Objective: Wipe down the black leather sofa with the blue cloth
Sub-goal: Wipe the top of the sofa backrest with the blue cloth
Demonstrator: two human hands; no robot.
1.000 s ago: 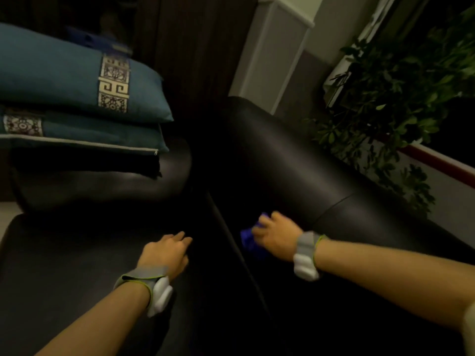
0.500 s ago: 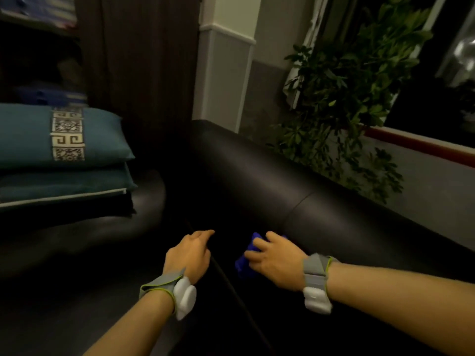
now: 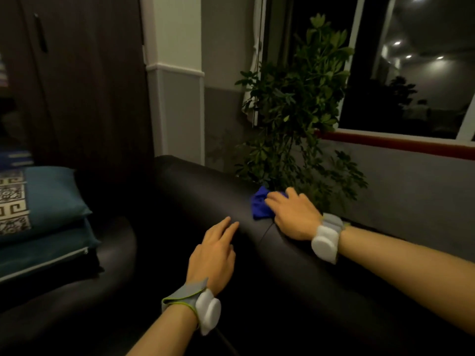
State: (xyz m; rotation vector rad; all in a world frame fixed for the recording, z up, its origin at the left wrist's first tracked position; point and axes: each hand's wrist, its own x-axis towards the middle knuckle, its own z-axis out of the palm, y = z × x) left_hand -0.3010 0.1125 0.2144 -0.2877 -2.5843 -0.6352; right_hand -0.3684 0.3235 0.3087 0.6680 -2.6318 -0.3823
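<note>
At the bottom centre of the frame a bare forearm rises to the left hand [image 3: 214, 255], which wears a grey strap with a white puck at the wrist. Its fingers are straight and lie close together, pointing toward the upper right, with nothing held; whether the fingertips touch the leather cannot be told in the dim light.

From the right edge the other forearm reaches in toward the centre, also strapped with a grey band and white puck. The right hand [image 3: 295, 217] lies palm down on top of the blue cloth [image 3: 260, 205], fingers bent over the bunched fabric and pressing it onto the rounded top of the black leather sofa [image 3: 195, 196]. The cloth sits just right of the frame's centre, on the crest of the backrest, close beside a seam that runs down the leather between the two hands.

At the left edge, two teal cushions [image 3: 51, 201] are stacked on the sofa's arm, the upper one carrying a patterned cream band.

Behind the backrest, directly beyond the cloth, stands a leafy green plant [image 3: 295, 111]. Farther back, a grey and white pillar [image 3: 177, 73] occupies the upper middle, a dark wooden cabinet [image 3: 84, 73] fills the upper left, and a window [image 3: 411, 68] with a red sill takes the upper right, its glass reflecting ceiling lights.
</note>
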